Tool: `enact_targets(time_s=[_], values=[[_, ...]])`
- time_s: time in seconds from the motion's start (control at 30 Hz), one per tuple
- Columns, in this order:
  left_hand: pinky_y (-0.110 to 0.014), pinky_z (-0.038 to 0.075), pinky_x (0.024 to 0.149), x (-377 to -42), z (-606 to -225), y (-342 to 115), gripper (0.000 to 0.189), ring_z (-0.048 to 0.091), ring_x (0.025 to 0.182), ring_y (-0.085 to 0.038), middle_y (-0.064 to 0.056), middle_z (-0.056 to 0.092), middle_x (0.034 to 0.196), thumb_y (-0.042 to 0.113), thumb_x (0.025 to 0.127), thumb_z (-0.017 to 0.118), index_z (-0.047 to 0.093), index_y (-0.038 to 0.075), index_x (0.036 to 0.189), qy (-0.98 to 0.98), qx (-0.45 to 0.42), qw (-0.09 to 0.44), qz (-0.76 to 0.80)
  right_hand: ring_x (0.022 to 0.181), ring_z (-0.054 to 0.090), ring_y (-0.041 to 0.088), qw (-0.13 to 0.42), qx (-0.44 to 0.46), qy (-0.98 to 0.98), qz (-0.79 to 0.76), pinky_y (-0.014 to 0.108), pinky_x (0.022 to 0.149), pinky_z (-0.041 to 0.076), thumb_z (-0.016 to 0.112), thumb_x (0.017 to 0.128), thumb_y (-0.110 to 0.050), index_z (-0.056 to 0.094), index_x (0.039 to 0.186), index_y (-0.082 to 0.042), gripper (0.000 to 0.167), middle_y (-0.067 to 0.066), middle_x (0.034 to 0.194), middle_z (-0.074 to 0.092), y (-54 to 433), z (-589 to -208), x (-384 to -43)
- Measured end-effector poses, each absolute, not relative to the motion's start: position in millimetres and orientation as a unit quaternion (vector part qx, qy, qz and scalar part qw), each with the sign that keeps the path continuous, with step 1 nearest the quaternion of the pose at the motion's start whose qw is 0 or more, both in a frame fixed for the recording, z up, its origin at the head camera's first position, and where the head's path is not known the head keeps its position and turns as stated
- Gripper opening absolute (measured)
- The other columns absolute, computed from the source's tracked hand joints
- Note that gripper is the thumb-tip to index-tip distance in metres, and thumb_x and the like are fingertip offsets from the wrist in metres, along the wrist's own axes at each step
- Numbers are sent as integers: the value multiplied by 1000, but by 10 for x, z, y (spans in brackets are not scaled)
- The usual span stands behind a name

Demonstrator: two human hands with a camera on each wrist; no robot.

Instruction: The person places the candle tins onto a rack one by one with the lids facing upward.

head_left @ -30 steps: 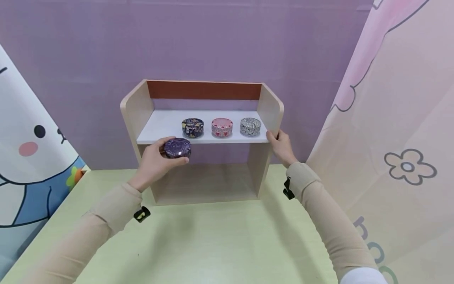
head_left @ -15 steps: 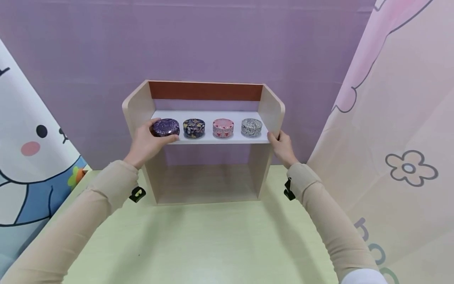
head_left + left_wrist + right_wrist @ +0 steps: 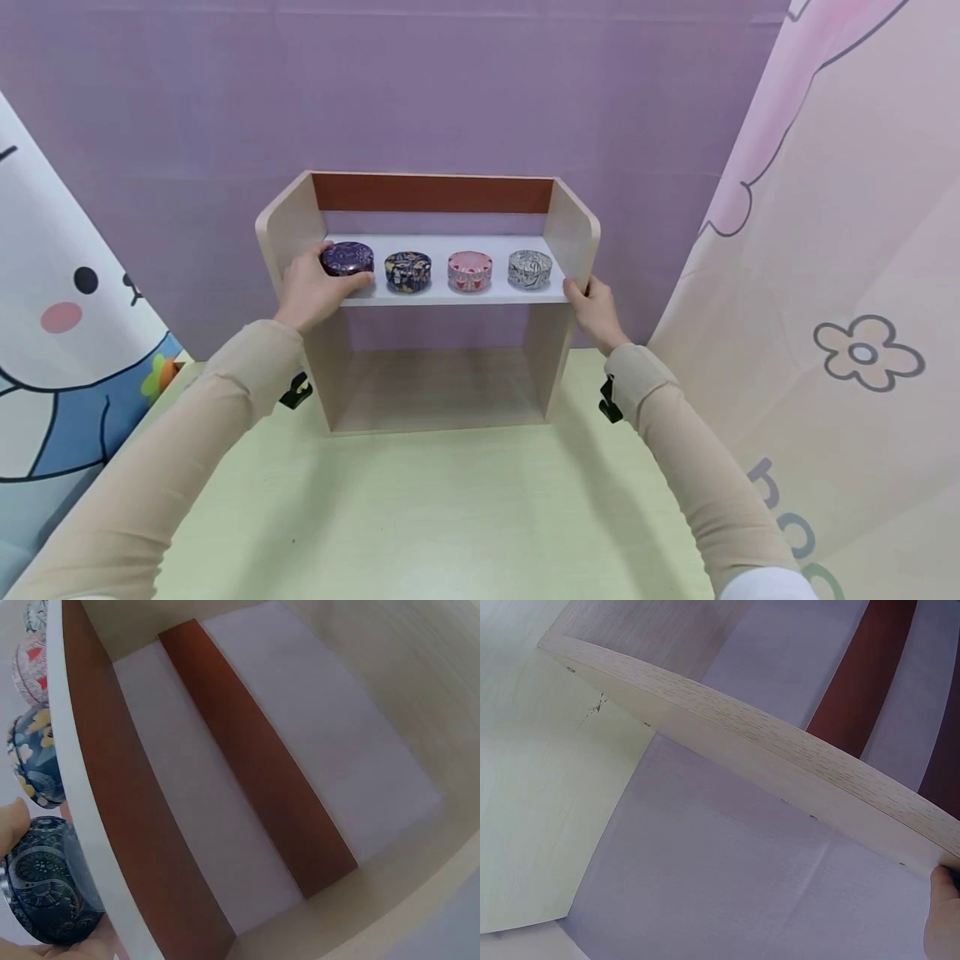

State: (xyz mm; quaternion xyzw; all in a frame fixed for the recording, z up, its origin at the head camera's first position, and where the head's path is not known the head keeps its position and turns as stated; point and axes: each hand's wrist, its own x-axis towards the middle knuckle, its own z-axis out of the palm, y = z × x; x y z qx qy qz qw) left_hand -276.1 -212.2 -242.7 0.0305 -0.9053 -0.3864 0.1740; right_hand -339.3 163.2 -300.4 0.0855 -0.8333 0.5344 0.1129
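At the left end of the white upper shelf [image 3: 442, 298], my left hand [image 3: 306, 287] grips a round dark purple paisley tin [image 3: 347, 258], thumb in front and fingers behind. The left wrist view shows that tin [image 3: 52, 881] close against the shelf board, part of it hidden by the board's edge. To its right stand three more round tins in a row: a dark floral one [image 3: 408, 272], a pink one with red shapes [image 3: 470, 272] and a grey patterned one [image 3: 529, 269]. My right hand [image 3: 595, 313] holds the front edge of the unit's right side panel [image 3: 727, 724].
The small wooden shelf unit [image 3: 432, 192] stands on a pale green table [image 3: 450, 508], with an open lower compartment under the tins. A purple cloth [image 3: 450, 83] hangs behind it. Printed cloths flank the table, one with a rabbit [image 3: 97, 333], one with a flower outline [image 3: 868, 353].
My left hand has carried the paisley tin up from in front of the shelf and to the left, then slightly further back over the board. The right hand has stayed on the side panel.
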Motion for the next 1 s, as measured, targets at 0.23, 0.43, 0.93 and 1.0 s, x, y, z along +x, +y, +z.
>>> enact_targets(time_s=[0.23, 0.43, 0.93, 1.0], values=[[-49, 33, 104, -2808, -2455, -2145, 88, 41, 120, -41, -29, 43, 132, 36, 76, 70, 26, -4, 141, -913, 51, 162, -372, 103, 51, 26, 111, 87, -838, 527, 39, 92, 43, 44, 95, -35, 47, 127, 2, 48, 20, 119, 55, 1631, -2996, -3396], [-49, 35, 101, -2835, -2474, -2160, 85, 43, 116, -40, -28, 45, 129, 36, 76, 70, 30, -4, 139, -913, 55, 163, -369, 105, 50, 26, 107, 87, -839, 526, 39, 94, 42, 43, 95, -36, 46, 128, 2, 50, 20, 121, 54, 1642, -3004, -3401], [-49, 37, 100, -2860, -2422, -2195, 87, 44, 116, -39, -28, 45, 130, 42, 77, 68, 28, -5, 139, -928, 58, 117, -350, 105, 50, 26, 107, 86, -838, 528, 40, 94, 42, 44, 95, -35, 46, 128, 1, 49, 20, 121, 54, 1634, -2994, -3389], [-50, 38, 99, -2861, -2405, -2200, 87, 45, 115, -39, -28, 45, 129, 43, 77, 68, 28, -5, 138, -932, 55, 107, -341, 104, 50, 26, 108, 85, -838, 529, 40, 94, 42, 44, 95, -35, 46, 128, 1, 49, 20, 120, 54, 1639, -2998, -3391]])
